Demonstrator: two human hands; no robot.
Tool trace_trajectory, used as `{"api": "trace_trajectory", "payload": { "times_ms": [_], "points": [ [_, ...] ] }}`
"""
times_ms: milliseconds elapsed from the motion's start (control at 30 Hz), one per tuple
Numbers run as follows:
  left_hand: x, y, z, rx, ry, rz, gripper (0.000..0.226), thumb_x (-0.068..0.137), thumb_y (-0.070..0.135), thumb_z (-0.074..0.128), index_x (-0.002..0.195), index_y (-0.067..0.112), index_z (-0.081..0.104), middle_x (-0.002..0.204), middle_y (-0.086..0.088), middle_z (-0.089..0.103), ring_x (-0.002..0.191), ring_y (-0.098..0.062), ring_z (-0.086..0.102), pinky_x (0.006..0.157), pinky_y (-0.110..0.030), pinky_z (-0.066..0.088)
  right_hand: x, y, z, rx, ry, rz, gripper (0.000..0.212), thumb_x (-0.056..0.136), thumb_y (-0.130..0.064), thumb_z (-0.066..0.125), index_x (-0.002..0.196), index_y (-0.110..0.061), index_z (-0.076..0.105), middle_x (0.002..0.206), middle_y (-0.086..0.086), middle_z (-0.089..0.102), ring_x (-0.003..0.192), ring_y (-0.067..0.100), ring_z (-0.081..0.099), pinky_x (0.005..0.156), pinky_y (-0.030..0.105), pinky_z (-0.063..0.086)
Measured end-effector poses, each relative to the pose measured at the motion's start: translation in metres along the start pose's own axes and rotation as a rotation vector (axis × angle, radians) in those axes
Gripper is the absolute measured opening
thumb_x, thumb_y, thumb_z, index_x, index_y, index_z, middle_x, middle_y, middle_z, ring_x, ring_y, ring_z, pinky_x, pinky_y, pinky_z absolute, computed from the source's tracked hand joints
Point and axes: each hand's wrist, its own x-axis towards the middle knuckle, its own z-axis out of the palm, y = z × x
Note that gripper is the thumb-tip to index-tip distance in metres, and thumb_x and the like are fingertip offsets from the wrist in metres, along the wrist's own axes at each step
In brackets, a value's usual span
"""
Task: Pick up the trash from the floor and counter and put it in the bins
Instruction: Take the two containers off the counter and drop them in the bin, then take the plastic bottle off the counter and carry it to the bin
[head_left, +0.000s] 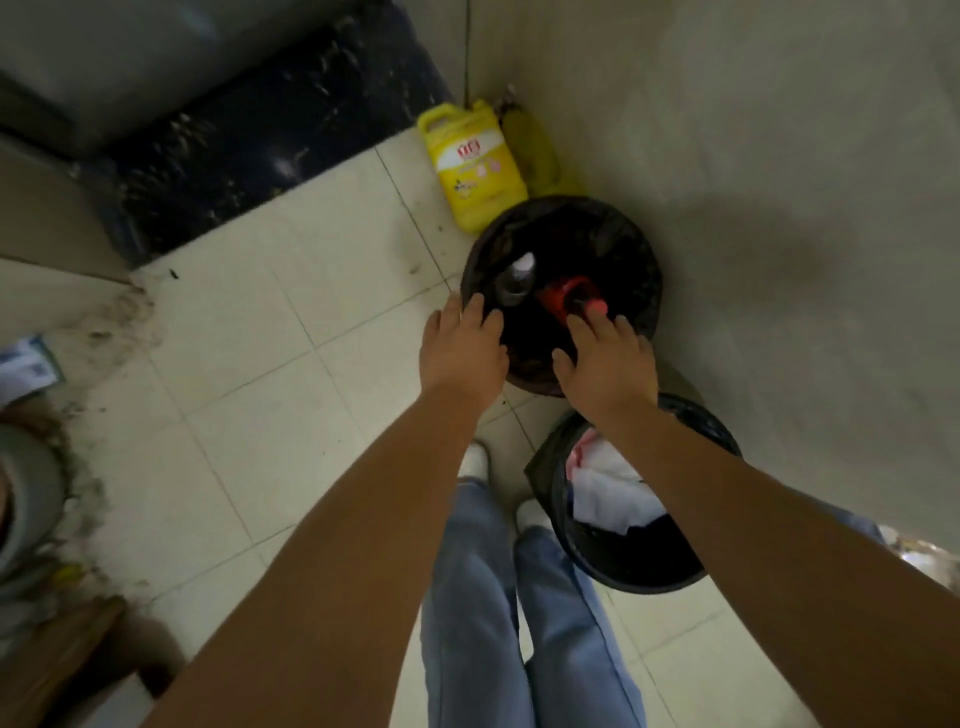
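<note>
A round black bin (644, 260) lined with a dark bag stands on the tiled floor by the wall. Inside it lie a dark bottle with a red label (563, 299) and a clear bottle with a pale cap (514, 278). My left hand (462, 348) hovers over the bin's near left rim, palm down, fingers apart and holding nothing. My right hand (605, 364) is over the bin's near side with fingers spread, its fingertips just at the end of the red-labelled bottle. A second black bin (649, 577) nearer to me holds white and pink wrappers.
A yellow detergent jug (472, 166) and a yellow-green bottle (535, 150) stand in the corner behind the bin. A printed paper (26, 364) lies on the dirty floor at far left. A dark marble plinth (249, 150) runs at the back left. My shoes stand by the near bin.
</note>
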Motion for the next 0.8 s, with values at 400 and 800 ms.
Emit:
{"api": "trace_trajectory", "payload": {
  "times_ms": [400,800],
  "points": [
    [-0.308,-0.09,-0.159,-0.073,0.334,-0.626,0.048,0.102,0.027,0.027,0.149,0.017,0.021,0.159,-0.006,0.018,0.148,-0.029,0.008,0.121,-0.042,0.01,-0.226,-0.202,-0.128,-0.149,0.189,-0.699,0.056,0.097,-0.028,0.037,0.149,-0.016,0.018,0.16,0.005,0.012,0.148,0.029,0.008,0.12,0.044,0.01],
    [-0.76,-0.187,-0.068,-0.331,0.618,-1.457,0.046,0.098,0.024,0.038,0.143,0.012,0.033,0.156,-0.005,0.027,0.147,-0.027,0.014,0.119,-0.044,0.017,-0.588,-0.41,-0.01,-0.38,0.201,-1.493,0.051,0.094,-0.029,0.045,0.142,-0.012,0.036,0.154,0.006,0.032,0.143,0.026,0.024,0.118,0.04,0.021]
  ]
}}
